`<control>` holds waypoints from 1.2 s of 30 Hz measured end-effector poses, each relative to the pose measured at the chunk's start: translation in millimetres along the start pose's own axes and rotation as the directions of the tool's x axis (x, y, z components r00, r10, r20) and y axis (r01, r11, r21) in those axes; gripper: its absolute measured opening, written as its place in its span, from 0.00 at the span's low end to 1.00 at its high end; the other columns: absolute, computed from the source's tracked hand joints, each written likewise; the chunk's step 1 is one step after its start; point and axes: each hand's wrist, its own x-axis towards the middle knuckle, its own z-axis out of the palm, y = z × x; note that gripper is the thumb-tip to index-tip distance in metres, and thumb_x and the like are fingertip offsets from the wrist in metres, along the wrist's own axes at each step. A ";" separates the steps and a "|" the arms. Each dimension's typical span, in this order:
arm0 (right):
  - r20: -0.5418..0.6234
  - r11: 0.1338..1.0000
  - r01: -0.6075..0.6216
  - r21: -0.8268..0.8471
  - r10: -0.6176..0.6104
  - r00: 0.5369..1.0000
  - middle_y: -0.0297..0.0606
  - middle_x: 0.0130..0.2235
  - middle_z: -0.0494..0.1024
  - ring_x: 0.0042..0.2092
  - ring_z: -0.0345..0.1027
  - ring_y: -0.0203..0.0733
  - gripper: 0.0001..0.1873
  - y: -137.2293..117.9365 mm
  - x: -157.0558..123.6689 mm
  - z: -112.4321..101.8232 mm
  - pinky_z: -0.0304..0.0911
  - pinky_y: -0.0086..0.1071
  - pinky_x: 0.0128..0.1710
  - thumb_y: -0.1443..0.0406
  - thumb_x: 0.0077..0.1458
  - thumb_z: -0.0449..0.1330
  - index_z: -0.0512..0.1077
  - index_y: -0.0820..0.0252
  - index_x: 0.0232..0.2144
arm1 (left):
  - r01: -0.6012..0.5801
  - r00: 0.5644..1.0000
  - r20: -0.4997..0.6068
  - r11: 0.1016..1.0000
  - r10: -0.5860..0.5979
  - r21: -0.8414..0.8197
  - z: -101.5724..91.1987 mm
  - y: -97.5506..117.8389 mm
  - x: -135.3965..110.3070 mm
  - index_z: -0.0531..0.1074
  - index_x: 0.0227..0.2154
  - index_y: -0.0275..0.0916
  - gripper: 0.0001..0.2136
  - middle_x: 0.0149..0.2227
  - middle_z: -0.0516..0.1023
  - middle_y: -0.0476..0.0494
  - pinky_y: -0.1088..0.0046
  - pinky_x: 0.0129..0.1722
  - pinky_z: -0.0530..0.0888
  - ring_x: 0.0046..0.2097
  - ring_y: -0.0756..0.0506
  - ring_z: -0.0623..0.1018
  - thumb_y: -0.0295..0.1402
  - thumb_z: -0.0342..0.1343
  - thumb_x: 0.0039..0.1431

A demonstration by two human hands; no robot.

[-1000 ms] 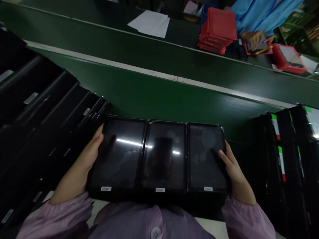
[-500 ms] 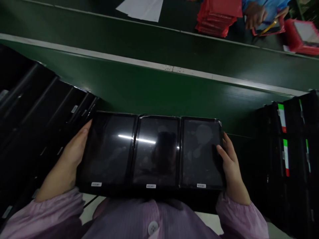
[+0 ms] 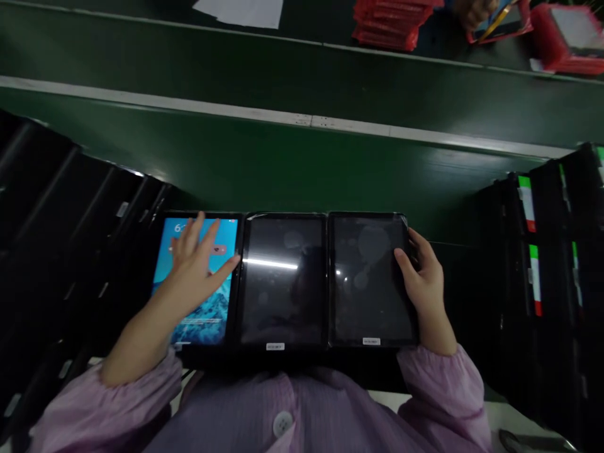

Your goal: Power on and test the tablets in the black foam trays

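Note:
Three tablets lie side by side in front of my body. The left tablet (image 3: 207, 324) has a lit blue lock screen with a mountain picture. The middle tablet (image 3: 283, 302) and the right tablet (image 3: 368, 302) have dark screens, each with a small white label at its lower edge. My left hand (image 3: 193, 261) is over the lit screen, fingers spread; whether it touches the glass I cannot tell. My right hand (image 3: 425, 283) grips the outer edge of the right tablet, thumb on the front and fingers around the side.
Dark stacks of devices (image 3: 85, 207) stand at the left, and more stacks with green-white-red labels (image 3: 535, 280) at the right. Beyond the white rail (image 3: 264, 115), a bench holds red packets (image 3: 391, 25) and white paper (image 3: 245, 11). A co-worker's hand (image 3: 474, 12) is there.
My left hand has left the outer edge of the left tablet and moved right, over its screen. That screen has gone from dark to lit. My right hand keeps its grip.

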 end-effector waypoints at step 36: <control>0.347 0.647 0.738 -0.192 -0.658 0.668 0.44 0.67 0.76 0.75 0.59 0.61 0.14 -78.2 -74.7 17.0 0.70 0.63 0.66 0.64 0.69 0.61 0.83 0.48 0.52 | 0.629 0.762 0.261 0.583 -0.593 -0.515 -55.2 -34.4 -35.2 0.68 0.71 0.40 0.55 0.66 0.79 0.34 0.44 0.66 0.74 0.67 0.26 0.77 0.52 0.77 0.38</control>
